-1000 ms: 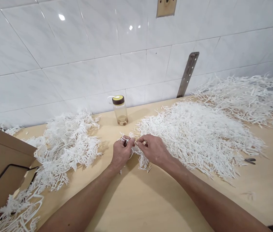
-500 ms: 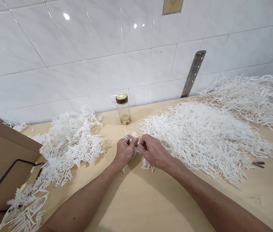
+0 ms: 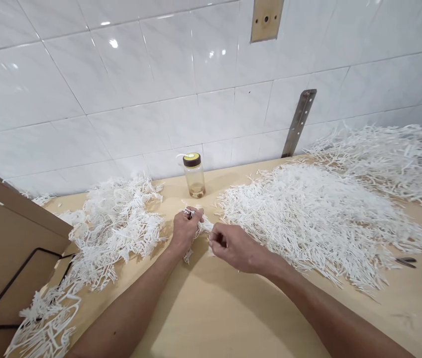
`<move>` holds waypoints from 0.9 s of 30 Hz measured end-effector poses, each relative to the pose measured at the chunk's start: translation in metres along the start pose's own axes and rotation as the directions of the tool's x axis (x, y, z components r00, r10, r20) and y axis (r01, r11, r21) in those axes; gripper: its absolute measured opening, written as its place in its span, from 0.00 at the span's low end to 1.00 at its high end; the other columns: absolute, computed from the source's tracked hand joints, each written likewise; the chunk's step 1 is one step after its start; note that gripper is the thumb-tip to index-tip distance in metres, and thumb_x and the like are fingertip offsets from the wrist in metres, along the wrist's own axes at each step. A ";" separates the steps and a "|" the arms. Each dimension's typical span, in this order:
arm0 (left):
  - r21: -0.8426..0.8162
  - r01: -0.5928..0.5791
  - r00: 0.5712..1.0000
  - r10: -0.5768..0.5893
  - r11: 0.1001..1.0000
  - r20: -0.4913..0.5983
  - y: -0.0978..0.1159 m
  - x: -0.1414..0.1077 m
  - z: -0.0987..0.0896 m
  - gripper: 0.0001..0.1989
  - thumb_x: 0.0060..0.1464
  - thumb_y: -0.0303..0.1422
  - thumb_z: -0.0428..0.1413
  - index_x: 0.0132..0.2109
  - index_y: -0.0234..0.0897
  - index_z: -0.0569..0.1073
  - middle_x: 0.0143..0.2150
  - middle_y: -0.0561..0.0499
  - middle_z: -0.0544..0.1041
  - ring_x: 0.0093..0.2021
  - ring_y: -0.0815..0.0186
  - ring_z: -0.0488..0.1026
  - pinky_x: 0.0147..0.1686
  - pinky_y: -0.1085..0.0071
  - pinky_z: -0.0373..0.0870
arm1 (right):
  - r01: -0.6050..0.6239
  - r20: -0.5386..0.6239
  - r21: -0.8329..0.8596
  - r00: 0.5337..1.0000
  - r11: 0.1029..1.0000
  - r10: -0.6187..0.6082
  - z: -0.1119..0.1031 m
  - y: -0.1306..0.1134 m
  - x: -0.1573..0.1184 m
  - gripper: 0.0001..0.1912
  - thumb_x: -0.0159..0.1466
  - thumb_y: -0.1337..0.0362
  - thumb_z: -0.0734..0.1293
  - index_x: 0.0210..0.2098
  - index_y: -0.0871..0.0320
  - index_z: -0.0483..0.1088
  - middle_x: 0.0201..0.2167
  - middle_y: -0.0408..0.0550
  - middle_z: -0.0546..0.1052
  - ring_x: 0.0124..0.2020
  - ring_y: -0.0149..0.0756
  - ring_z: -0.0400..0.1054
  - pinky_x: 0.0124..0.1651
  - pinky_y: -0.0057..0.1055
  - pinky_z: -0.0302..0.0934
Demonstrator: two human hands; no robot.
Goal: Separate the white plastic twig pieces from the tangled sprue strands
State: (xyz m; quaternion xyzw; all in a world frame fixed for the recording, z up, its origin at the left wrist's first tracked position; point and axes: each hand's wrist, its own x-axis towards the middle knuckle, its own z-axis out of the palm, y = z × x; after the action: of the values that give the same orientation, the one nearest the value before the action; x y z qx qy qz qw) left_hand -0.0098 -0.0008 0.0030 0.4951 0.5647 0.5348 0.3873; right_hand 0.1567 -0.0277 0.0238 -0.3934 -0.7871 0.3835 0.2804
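Observation:
Near the middle of the table, my left hand (image 3: 185,228) is closed on a small bundle of white branching strands (image 3: 204,224), some hanging below the fingers. Just to its right, my right hand (image 3: 233,244) has thumb and fingertips pinched together; a bit of white shows at the tips, too small to make out. A large heap of loose white strands (image 3: 308,214) spreads to the right of my right hand. Left of my left hand lies a tangled pile of white strand clusters (image 3: 117,219).
Behind my hands stands a clear jar (image 3: 195,180) with a dark and yellow lid. A cardboard box (image 3: 13,248) is at the left edge. Small dark snips (image 3: 406,261) lie at the right. A metal bracket (image 3: 299,123) leans against the tiled wall, beside another white pile (image 3: 390,159).
My hands have moved apart, the left one shifting left with its bundle and the right one lower. The whole view has shifted, showing more of the wall.

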 end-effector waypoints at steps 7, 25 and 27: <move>-0.204 0.186 0.963 -0.136 0.961 0.234 0.001 0.003 -0.002 0.24 0.51 0.52 0.59 0.32 0.31 0.75 0.17 0.55 0.67 0.16 0.73 0.61 0.17 0.76 0.55 | -0.243 -0.520 -0.123 0.841 0.962 0.146 -0.038 0.018 0.006 0.04 0.60 0.64 0.63 0.29 0.55 0.65 0.22 0.42 0.72 0.20 0.31 0.62 0.25 0.29 0.55; -0.129 -0.015 0.989 0.033 0.991 0.142 0.002 -0.004 0.004 0.20 0.50 0.47 0.62 0.38 0.32 0.80 0.21 0.53 0.73 0.22 0.69 0.69 0.26 0.73 0.66 | -0.157 -0.350 -0.168 0.932 0.973 0.090 -0.005 0.009 0.007 0.08 0.64 0.61 0.62 0.36 0.56 0.73 0.29 0.44 0.78 0.25 0.33 0.66 0.31 0.29 0.57; -0.122 -0.035 0.990 0.051 0.992 0.130 0.001 -0.003 0.004 0.17 0.49 0.45 0.63 0.32 0.33 0.78 0.22 0.53 0.73 0.23 0.69 0.69 0.27 0.73 0.66 | -0.181 -0.334 -0.151 0.935 0.972 0.122 -0.003 0.012 0.008 0.09 0.64 0.61 0.62 0.34 0.57 0.72 0.28 0.44 0.77 0.25 0.33 0.66 0.31 0.29 0.56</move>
State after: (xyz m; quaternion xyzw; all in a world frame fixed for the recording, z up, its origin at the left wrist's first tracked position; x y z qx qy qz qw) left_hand -0.0046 -0.0032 0.0034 0.5177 0.4939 0.5418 0.4411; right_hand 0.1600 -0.0148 0.0167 -0.5341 -0.7292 0.2621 0.3381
